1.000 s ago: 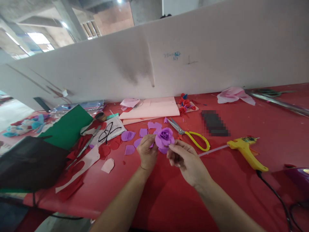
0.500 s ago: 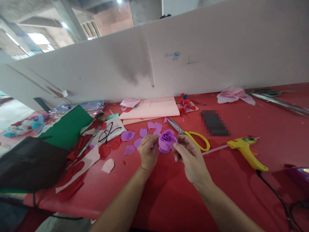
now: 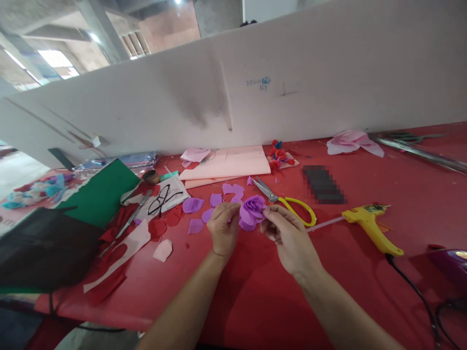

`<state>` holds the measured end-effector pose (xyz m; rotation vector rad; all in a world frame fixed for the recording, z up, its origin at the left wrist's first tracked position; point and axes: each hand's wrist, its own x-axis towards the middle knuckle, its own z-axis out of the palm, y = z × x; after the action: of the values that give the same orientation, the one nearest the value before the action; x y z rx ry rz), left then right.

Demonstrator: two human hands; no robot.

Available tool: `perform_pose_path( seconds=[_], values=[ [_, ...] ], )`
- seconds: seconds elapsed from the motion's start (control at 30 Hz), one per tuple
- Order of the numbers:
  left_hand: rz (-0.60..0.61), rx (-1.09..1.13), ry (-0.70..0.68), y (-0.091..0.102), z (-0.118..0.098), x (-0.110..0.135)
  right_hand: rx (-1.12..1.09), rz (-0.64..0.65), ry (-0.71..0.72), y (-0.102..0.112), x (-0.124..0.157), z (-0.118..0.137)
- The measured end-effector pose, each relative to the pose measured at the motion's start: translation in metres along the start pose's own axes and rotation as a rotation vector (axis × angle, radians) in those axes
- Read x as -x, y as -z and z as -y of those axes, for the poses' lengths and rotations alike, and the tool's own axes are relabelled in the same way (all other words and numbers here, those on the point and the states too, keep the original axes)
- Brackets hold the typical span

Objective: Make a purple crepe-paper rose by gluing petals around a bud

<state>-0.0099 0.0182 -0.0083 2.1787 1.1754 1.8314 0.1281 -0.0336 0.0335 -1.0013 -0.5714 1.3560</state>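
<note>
A purple paper flower [image 3: 252, 210] with a rolled centre and layered petals is held between my two hands above the red table. My left hand [image 3: 223, 226] is closed at the flower's left side, its fingertips pinched at the edge. On the other side, my right hand [image 3: 286, 231] pinches a petal at the right edge between thumb and fingers. Loose purple petals [image 3: 193, 205] lie to the left of the flower. Just beyond my right hand rest scissors with yellow handles [image 3: 299, 209], their blades pointing back and left.
A yellow glue gun [image 3: 370, 226] with a cord lies at right, near a pixelated dark rectangle [image 3: 323, 184]. Eyeglasses [image 3: 162, 201], red and pink scraps, and a black bag [image 3: 47, 248] are at left. Pink sheets [image 3: 229, 163] and red flowers [image 3: 280, 155] sit before the white board [image 3: 310, 73].
My right fingers have shifted up along the flower's right edge and now pinch a petal there. The flower has tilted slightly; my left hand stays almost in place.
</note>
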Motion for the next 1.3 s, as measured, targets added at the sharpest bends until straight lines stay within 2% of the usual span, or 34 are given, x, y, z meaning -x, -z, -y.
perform_pose_path(
  seconds=[0.17,0.33,0.67,0.87,1.13,1.3],
  values=[
    [-0.013,-0.033,0.060,0.0001,0.0000,-0.0009,-0.151,0.084,-0.102,-0.0020,0.0020,-0.0001],
    [-0.037,-0.031,0.043,0.0007,-0.0026,-0.0032,-0.204,0.077,-0.128,-0.0021,0.0036,-0.0003],
    [-0.054,-0.039,-0.030,0.0018,0.0013,-0.0015,-0.066,0.031,-0.099,-0.0011,0.0027,-0.0022],
    [-0.062,-0.037,-0.076,0.0034,0.0003,-0.0031,-0.047,0.093,-0.101,-0.0010,0.0043,-0.0007],
    [-0.060,-0.024,-0.188,0.0052,0.0068,-0.0035,0.003,0.111,-0.106,-0.0034,0.0076,0.0026],
    [-0.064,-0.050,-0.187,0.0059,0.0050,-0.0053,-0.035,0.142,-0.147,-0.0030,0.0063,0.0027]
  ],
)
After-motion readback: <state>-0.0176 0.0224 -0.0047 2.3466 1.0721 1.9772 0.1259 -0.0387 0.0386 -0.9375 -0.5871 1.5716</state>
